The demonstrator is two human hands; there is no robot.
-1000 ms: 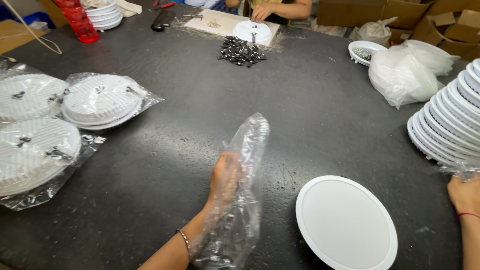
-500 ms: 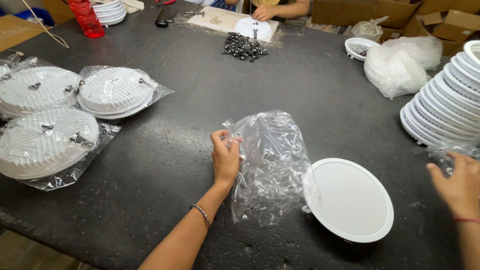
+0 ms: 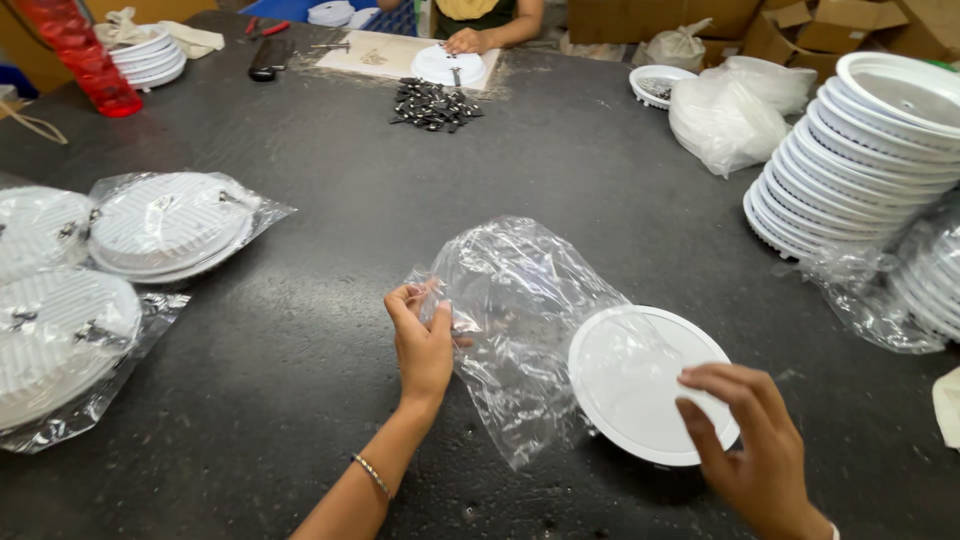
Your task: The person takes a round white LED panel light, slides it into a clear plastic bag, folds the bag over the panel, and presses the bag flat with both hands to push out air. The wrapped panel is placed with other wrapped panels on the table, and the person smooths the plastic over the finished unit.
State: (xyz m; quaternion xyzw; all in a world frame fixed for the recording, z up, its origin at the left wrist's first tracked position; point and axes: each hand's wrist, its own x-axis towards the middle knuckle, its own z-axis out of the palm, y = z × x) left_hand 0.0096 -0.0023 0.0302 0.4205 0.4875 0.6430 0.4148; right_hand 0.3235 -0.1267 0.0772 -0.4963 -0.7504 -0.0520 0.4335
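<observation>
The left hand [image 3: 422, 345] pinches the edge of a clear plastic bag [image 3: 520, 320] between thumb and fingers, and the right hand [image 3: 750, 440] grips the near rim of a round white light panel [image 3: 640, 385], which lies on the dark table [image 3: 330, 290] just in front of the person with its far side already under the loose mouth of the bag. The risk I see is that the thin film can fold or catch on the rim of the panel, because only one hand keeps the mouth open; then the bag may tear or slip from the pinch. The panel is also held only at its edge, so it could tip and scrape the table. Counting: one bag in hand, one panel in hand, three bagged panels [image 3: 165, 225] at the left, one tall leaning stack of white panels [image 3: 860, 150] at the right whose number I cannot tell, one heap of small black clips [image 3: 432, 104], one red bottle [image 3: 75, 55], and another person's hand [image 3: 465, 41] at the far side.
</observation>
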